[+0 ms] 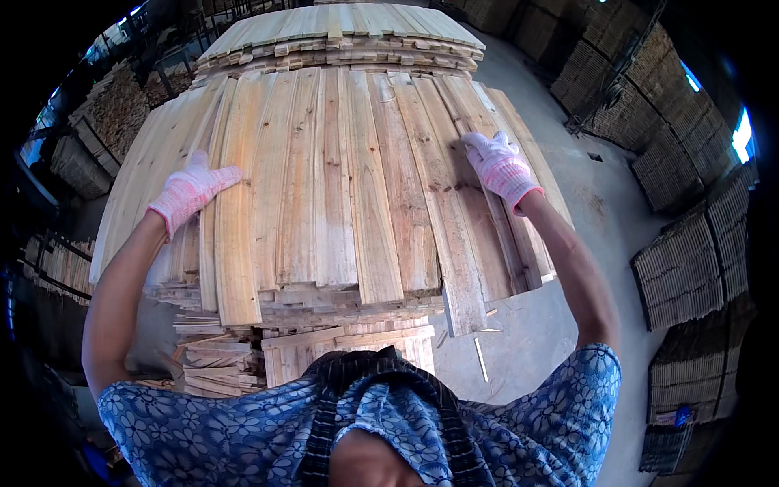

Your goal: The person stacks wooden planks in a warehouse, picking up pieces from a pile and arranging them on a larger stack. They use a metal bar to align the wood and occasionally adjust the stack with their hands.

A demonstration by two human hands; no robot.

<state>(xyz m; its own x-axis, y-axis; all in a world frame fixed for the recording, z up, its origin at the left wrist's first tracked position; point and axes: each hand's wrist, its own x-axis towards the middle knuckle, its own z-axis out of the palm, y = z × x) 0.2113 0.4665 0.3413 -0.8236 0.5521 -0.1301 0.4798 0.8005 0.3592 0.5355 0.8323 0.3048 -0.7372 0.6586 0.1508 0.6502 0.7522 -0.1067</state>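
Long pale wooden planks [331, 178] lie side by side across the top of a wide stack before me. Some of their near ends stick out farther than others. My left hand [195, 193], in a white and pink knit glove, rests on the left planks, its thumb stretched out to the right. On the right planks lies my right hand [501, 169] in a matching glove. Its fingers are a little bent and apart, over the seams between narrow boards. Neither hand has a plank lifted off the stack.
Behind stands another plank stack [341, 23]. Below the near edge are a bundle of short wood pieces [217, 357] and a slatted wooden stack [349, 347]. Tall piles of boards [686, 272] line the right side, beyond a strip of concrete floor [604, 211]. More timber [114, 114] is at left.
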